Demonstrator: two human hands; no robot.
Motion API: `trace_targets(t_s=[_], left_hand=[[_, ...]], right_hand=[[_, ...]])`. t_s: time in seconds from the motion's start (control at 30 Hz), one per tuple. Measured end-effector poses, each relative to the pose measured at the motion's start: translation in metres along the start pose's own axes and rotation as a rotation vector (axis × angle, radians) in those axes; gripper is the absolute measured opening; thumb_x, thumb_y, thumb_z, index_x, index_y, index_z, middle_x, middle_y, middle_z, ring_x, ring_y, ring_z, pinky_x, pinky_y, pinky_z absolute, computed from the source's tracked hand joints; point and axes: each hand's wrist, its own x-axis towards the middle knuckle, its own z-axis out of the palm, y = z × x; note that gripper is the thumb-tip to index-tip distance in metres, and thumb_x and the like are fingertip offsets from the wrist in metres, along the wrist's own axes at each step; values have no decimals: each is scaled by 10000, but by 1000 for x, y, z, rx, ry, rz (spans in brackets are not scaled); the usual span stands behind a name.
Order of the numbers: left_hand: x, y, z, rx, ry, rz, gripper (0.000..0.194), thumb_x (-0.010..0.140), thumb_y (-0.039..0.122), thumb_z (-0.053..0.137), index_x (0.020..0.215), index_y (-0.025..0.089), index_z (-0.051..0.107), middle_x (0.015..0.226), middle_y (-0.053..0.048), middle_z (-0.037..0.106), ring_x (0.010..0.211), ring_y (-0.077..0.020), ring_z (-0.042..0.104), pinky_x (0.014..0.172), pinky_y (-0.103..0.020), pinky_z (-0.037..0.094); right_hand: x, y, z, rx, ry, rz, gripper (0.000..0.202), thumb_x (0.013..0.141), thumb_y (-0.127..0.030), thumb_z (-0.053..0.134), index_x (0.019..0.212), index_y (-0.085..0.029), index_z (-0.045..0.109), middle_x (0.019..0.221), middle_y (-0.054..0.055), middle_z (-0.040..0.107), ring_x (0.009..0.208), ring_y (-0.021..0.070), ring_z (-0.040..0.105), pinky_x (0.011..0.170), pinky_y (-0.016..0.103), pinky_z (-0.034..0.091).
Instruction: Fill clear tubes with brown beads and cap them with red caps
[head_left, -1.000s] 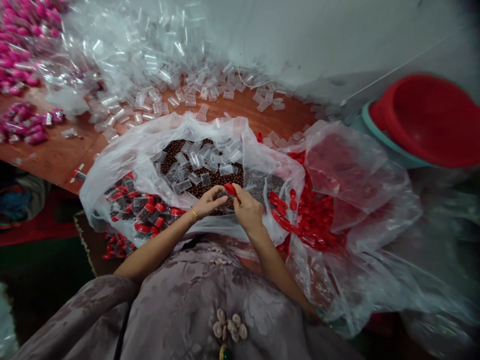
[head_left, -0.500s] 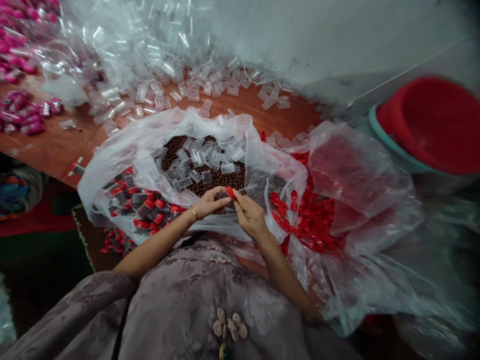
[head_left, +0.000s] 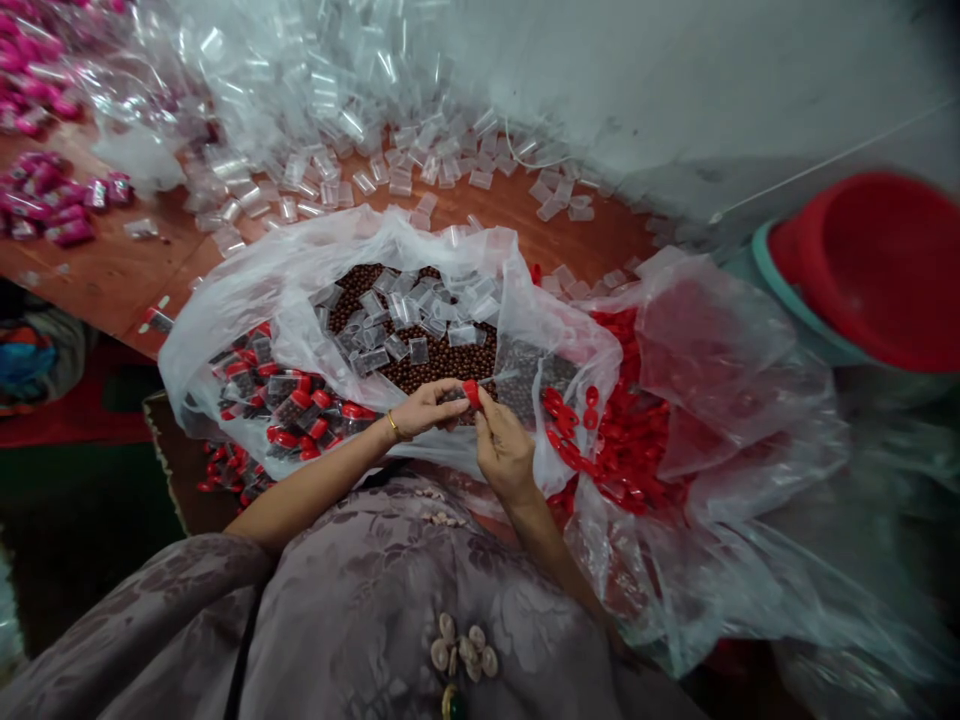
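My left hand, with a gold bangle at the wrist, is closed around a small clear plastic container, mostly hidden by the fingers. A red cap sits at the container's right end. Thumb and fingers of my right hand pinch this cap from the right. Both hands meet over the near edge of a heap of small brown beads. Clear empty containers lie on the beads, inside a white plastic bag. Capped containers filled with dark beads are piled left of my left hand.
Loose red caps fill a clear bag to the right. Many clear containers are heaped along the back of the orange-brown table. Pink packed pieces lie at far left. A red bucket stands at far right by the wall.
The whole view has shifted slightly. Both hands stay together at the container, and the red cap now shows more squarely at its end, with the right-hand fingers at its side.
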Motion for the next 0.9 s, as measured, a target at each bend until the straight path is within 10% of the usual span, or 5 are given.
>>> trace_targets(t_s=[0.47, 0.9], left_hand=[[-3, 5, 4, 228, 95, 68, 475, 610, 515, 675, 806, 101, 549, 630, 31, 491, 510, -39, 406, 488, -176, 345], [-9, 5, -12, 753, -85, -77, 257, 586, 334, 656, 688, 126, 545, 577, 65, 439, 537, -50, 357, 496, -158, 292]], right_hand=[[1, -6, -10, 147, -138, 22, 443, 854, -161, 408, 1289, -221, 462, 943, 73, 647, 832, 155, 614, 744, 292, 519], [-9, -1, -2, -10, -305, -167, 435, 824, -106, 353, 1232, -107, 503, 742, 74, 630, 675, 163, 584, 634, 289, 506]])
